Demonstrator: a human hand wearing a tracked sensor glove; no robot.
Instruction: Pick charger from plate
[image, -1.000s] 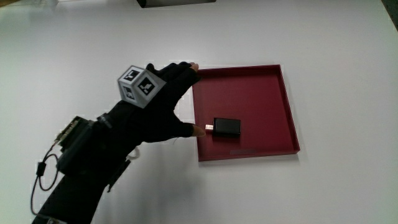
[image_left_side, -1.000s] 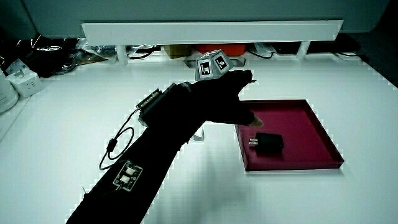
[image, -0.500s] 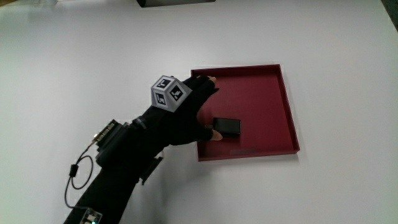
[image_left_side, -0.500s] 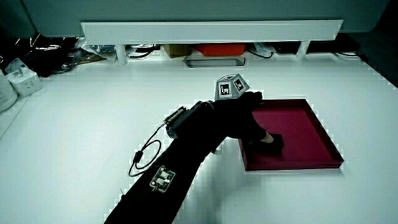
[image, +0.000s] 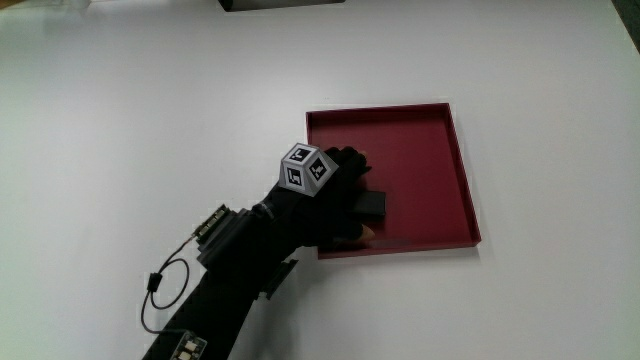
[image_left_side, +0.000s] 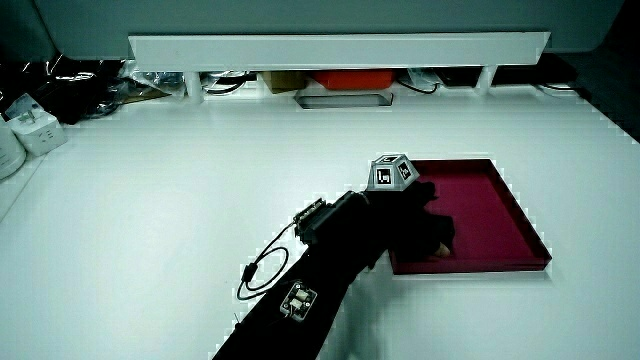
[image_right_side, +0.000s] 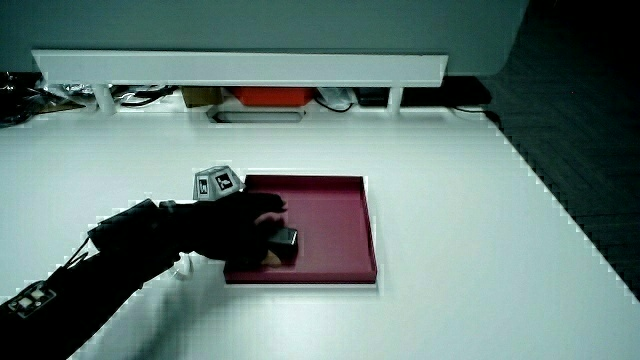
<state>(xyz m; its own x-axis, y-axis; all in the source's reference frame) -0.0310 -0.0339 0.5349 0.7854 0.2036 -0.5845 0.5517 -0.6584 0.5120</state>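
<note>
A small black charger (image: 373, 204) lies in the dark red square plate (image: 430, 160), close to the plate's edge nearest the person. The gloved hand (image: 335, 195) reaches over that edge and covers most of the charger; its fingers curl over the charger and the thumb sits on the side nearer the person. In a side view the charger (image_right_side: 286, 240) shows between fingers and thumb, resting on the plate (image_right_side: 340, 215). In a side view the hand (image_left_side: 410, 215) hides the charger. The patterned cube (image: 305, 168) sits on the hand's back.
A low white partition (image_left_side: 340, 48) runs along the table's edge farthest from the person, with cables and an orange item (image_left_side: 345, 78) under it. White boxes (image_left_side: 35, 130) stand near a table corner. A thin cable loops from the forearm (image: 165, 290).
The hand has moved from the plate's edge further over the plate, onto the charger, and its fingers have curled around it. The charger lies in the same place.
</note>
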